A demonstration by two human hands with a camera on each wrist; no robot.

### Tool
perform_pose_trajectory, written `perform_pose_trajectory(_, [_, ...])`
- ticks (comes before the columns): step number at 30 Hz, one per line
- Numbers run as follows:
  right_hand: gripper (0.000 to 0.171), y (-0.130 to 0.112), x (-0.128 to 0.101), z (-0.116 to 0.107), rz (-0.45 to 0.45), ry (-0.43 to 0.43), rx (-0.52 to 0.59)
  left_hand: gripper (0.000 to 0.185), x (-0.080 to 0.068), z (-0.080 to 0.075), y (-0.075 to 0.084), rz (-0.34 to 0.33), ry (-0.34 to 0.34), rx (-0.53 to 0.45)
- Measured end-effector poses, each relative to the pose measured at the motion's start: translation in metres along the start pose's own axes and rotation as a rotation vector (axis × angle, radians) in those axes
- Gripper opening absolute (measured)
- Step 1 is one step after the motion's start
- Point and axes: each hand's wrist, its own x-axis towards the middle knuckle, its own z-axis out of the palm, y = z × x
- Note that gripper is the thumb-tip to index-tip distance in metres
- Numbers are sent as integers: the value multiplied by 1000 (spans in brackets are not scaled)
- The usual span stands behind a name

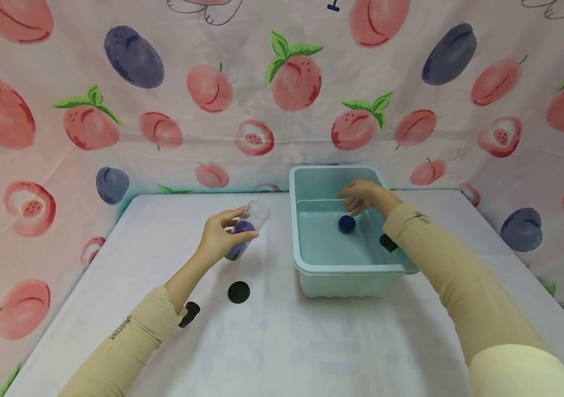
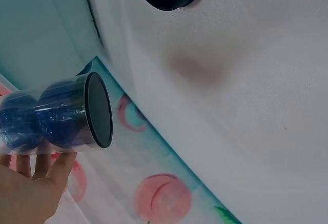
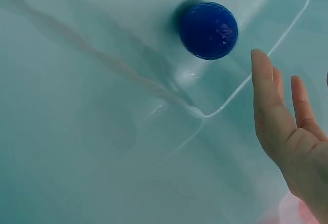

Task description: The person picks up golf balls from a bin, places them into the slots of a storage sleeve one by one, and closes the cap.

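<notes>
My left hand (image 1: pixel 221 236) grips a clear plastic tube (image 1: pixel 258 212) above the table, tilted with its top end toward the basin. Two blue balls (image 2: pixel 61 114) sit inside the tube, and a black cap (image 2: pixel 99 110) closes its lower end. Inside the light blue basin (image 1: pixel 346 269), a dark blue ball (image 1: pixel 346 224) lies on the bottom. Over the basin hangs my right hand (image 1: pixel 365 196), fingers extended and holding nothing. In the right wrist view its fingertips are a short way from the ball (image 3: pixel 208 31).
A round black lid (image 1: pixel 239 292) lies on the white-covered table (image 1: pixel 272 347), left of the basin. Behind the table hangs a fruit-patterned cloth (image 1: pixel 302 127). Small black cameras (image 1: pixel 190 314) are worn at both wrists.
</notes>
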Motion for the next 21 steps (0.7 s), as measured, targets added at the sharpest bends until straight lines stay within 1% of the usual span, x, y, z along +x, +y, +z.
perform_pose_trajectory(6, [59, 3, 7, 3, 63, 46, -64, 61, 0, -1, -2, 21, 7, -15])
perform_pose_trajectory(10, [62, 3, 9, 6, 87, 65, -97, 61, -1, -2, -3, 16, 3, -19])
perform_pose_trajectory(13, [62, 6, 20, 6, 115, 75, -119, 61, -1, -1, -4, 8, 0, -24])
perform_pose_trajectory(15, [66, 16, 39, 1, 133, 81, -133, 61, -1, -1, -4, 3, 0, -27])
perform_pose_trajectory(17, [73, 37, 75, -12, 106, 73, -166, 60, -1, -1, -4, -1, -1, -28])
perform_pose_trajectory(19, [78, 60, 114, -24, 109, 53, -195, 60, -1, -1, -5, 0, -4, -29])
perform_pose_trajectory(20, [82, 72, 133, -30, 95, 46, -211, 60, -1, -1, -5, -1, -6, -27])
perform_pose_trajectory(21, [83, 81, 149, -35, 85, 40, -231, 60, -1, -1, -5, 0, -8, -26])
